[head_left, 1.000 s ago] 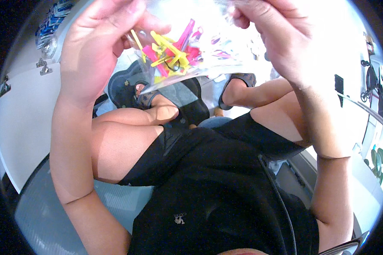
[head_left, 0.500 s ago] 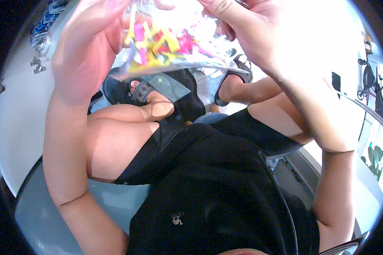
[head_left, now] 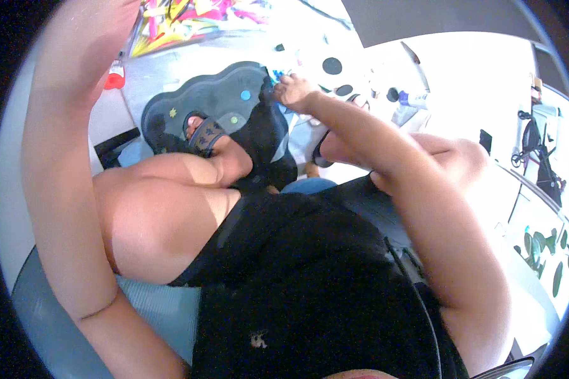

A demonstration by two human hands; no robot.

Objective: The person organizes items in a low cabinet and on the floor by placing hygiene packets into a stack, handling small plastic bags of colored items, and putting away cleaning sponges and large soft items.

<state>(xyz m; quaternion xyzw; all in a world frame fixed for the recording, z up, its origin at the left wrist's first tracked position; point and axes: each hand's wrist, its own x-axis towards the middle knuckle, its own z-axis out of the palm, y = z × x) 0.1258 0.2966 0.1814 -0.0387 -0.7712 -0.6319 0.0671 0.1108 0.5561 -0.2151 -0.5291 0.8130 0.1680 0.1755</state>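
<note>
A clear plastic bag (head_left: 199, 28) packed with small yellow, pink and white pieces hangs at the upper left, cut off by the top edge. My left hand (head_left: 104, 47) is raised beside the bag's left side and holds it; its fingers run out of the picture. Farther right, my right hand (head_left: 295, 93) is stretched down and forward, away from the bag. Its fingers are slightly bent and apart, with nothing visible in them. Small blue and white things lie close by its fingertips, too washed out to name.
A dark grey wavy-edged mat (head_left: 171, 104) with round spots lies under my sandalled foot (head_left: 208, 136). Round black pieces (head_left: 332, 66) lie on the bright surface beyond. A red-and-white object (head_left: 114, 79) stands left. A plant (head_left: 544, 249) is far right. I sit on a grey-blue seat (head_left: 161, 309).
My right hand has let go of the bag and moved down. The bag and my left hand have shifted up and left in the picture, uncovering the mat and floor items.
</note>
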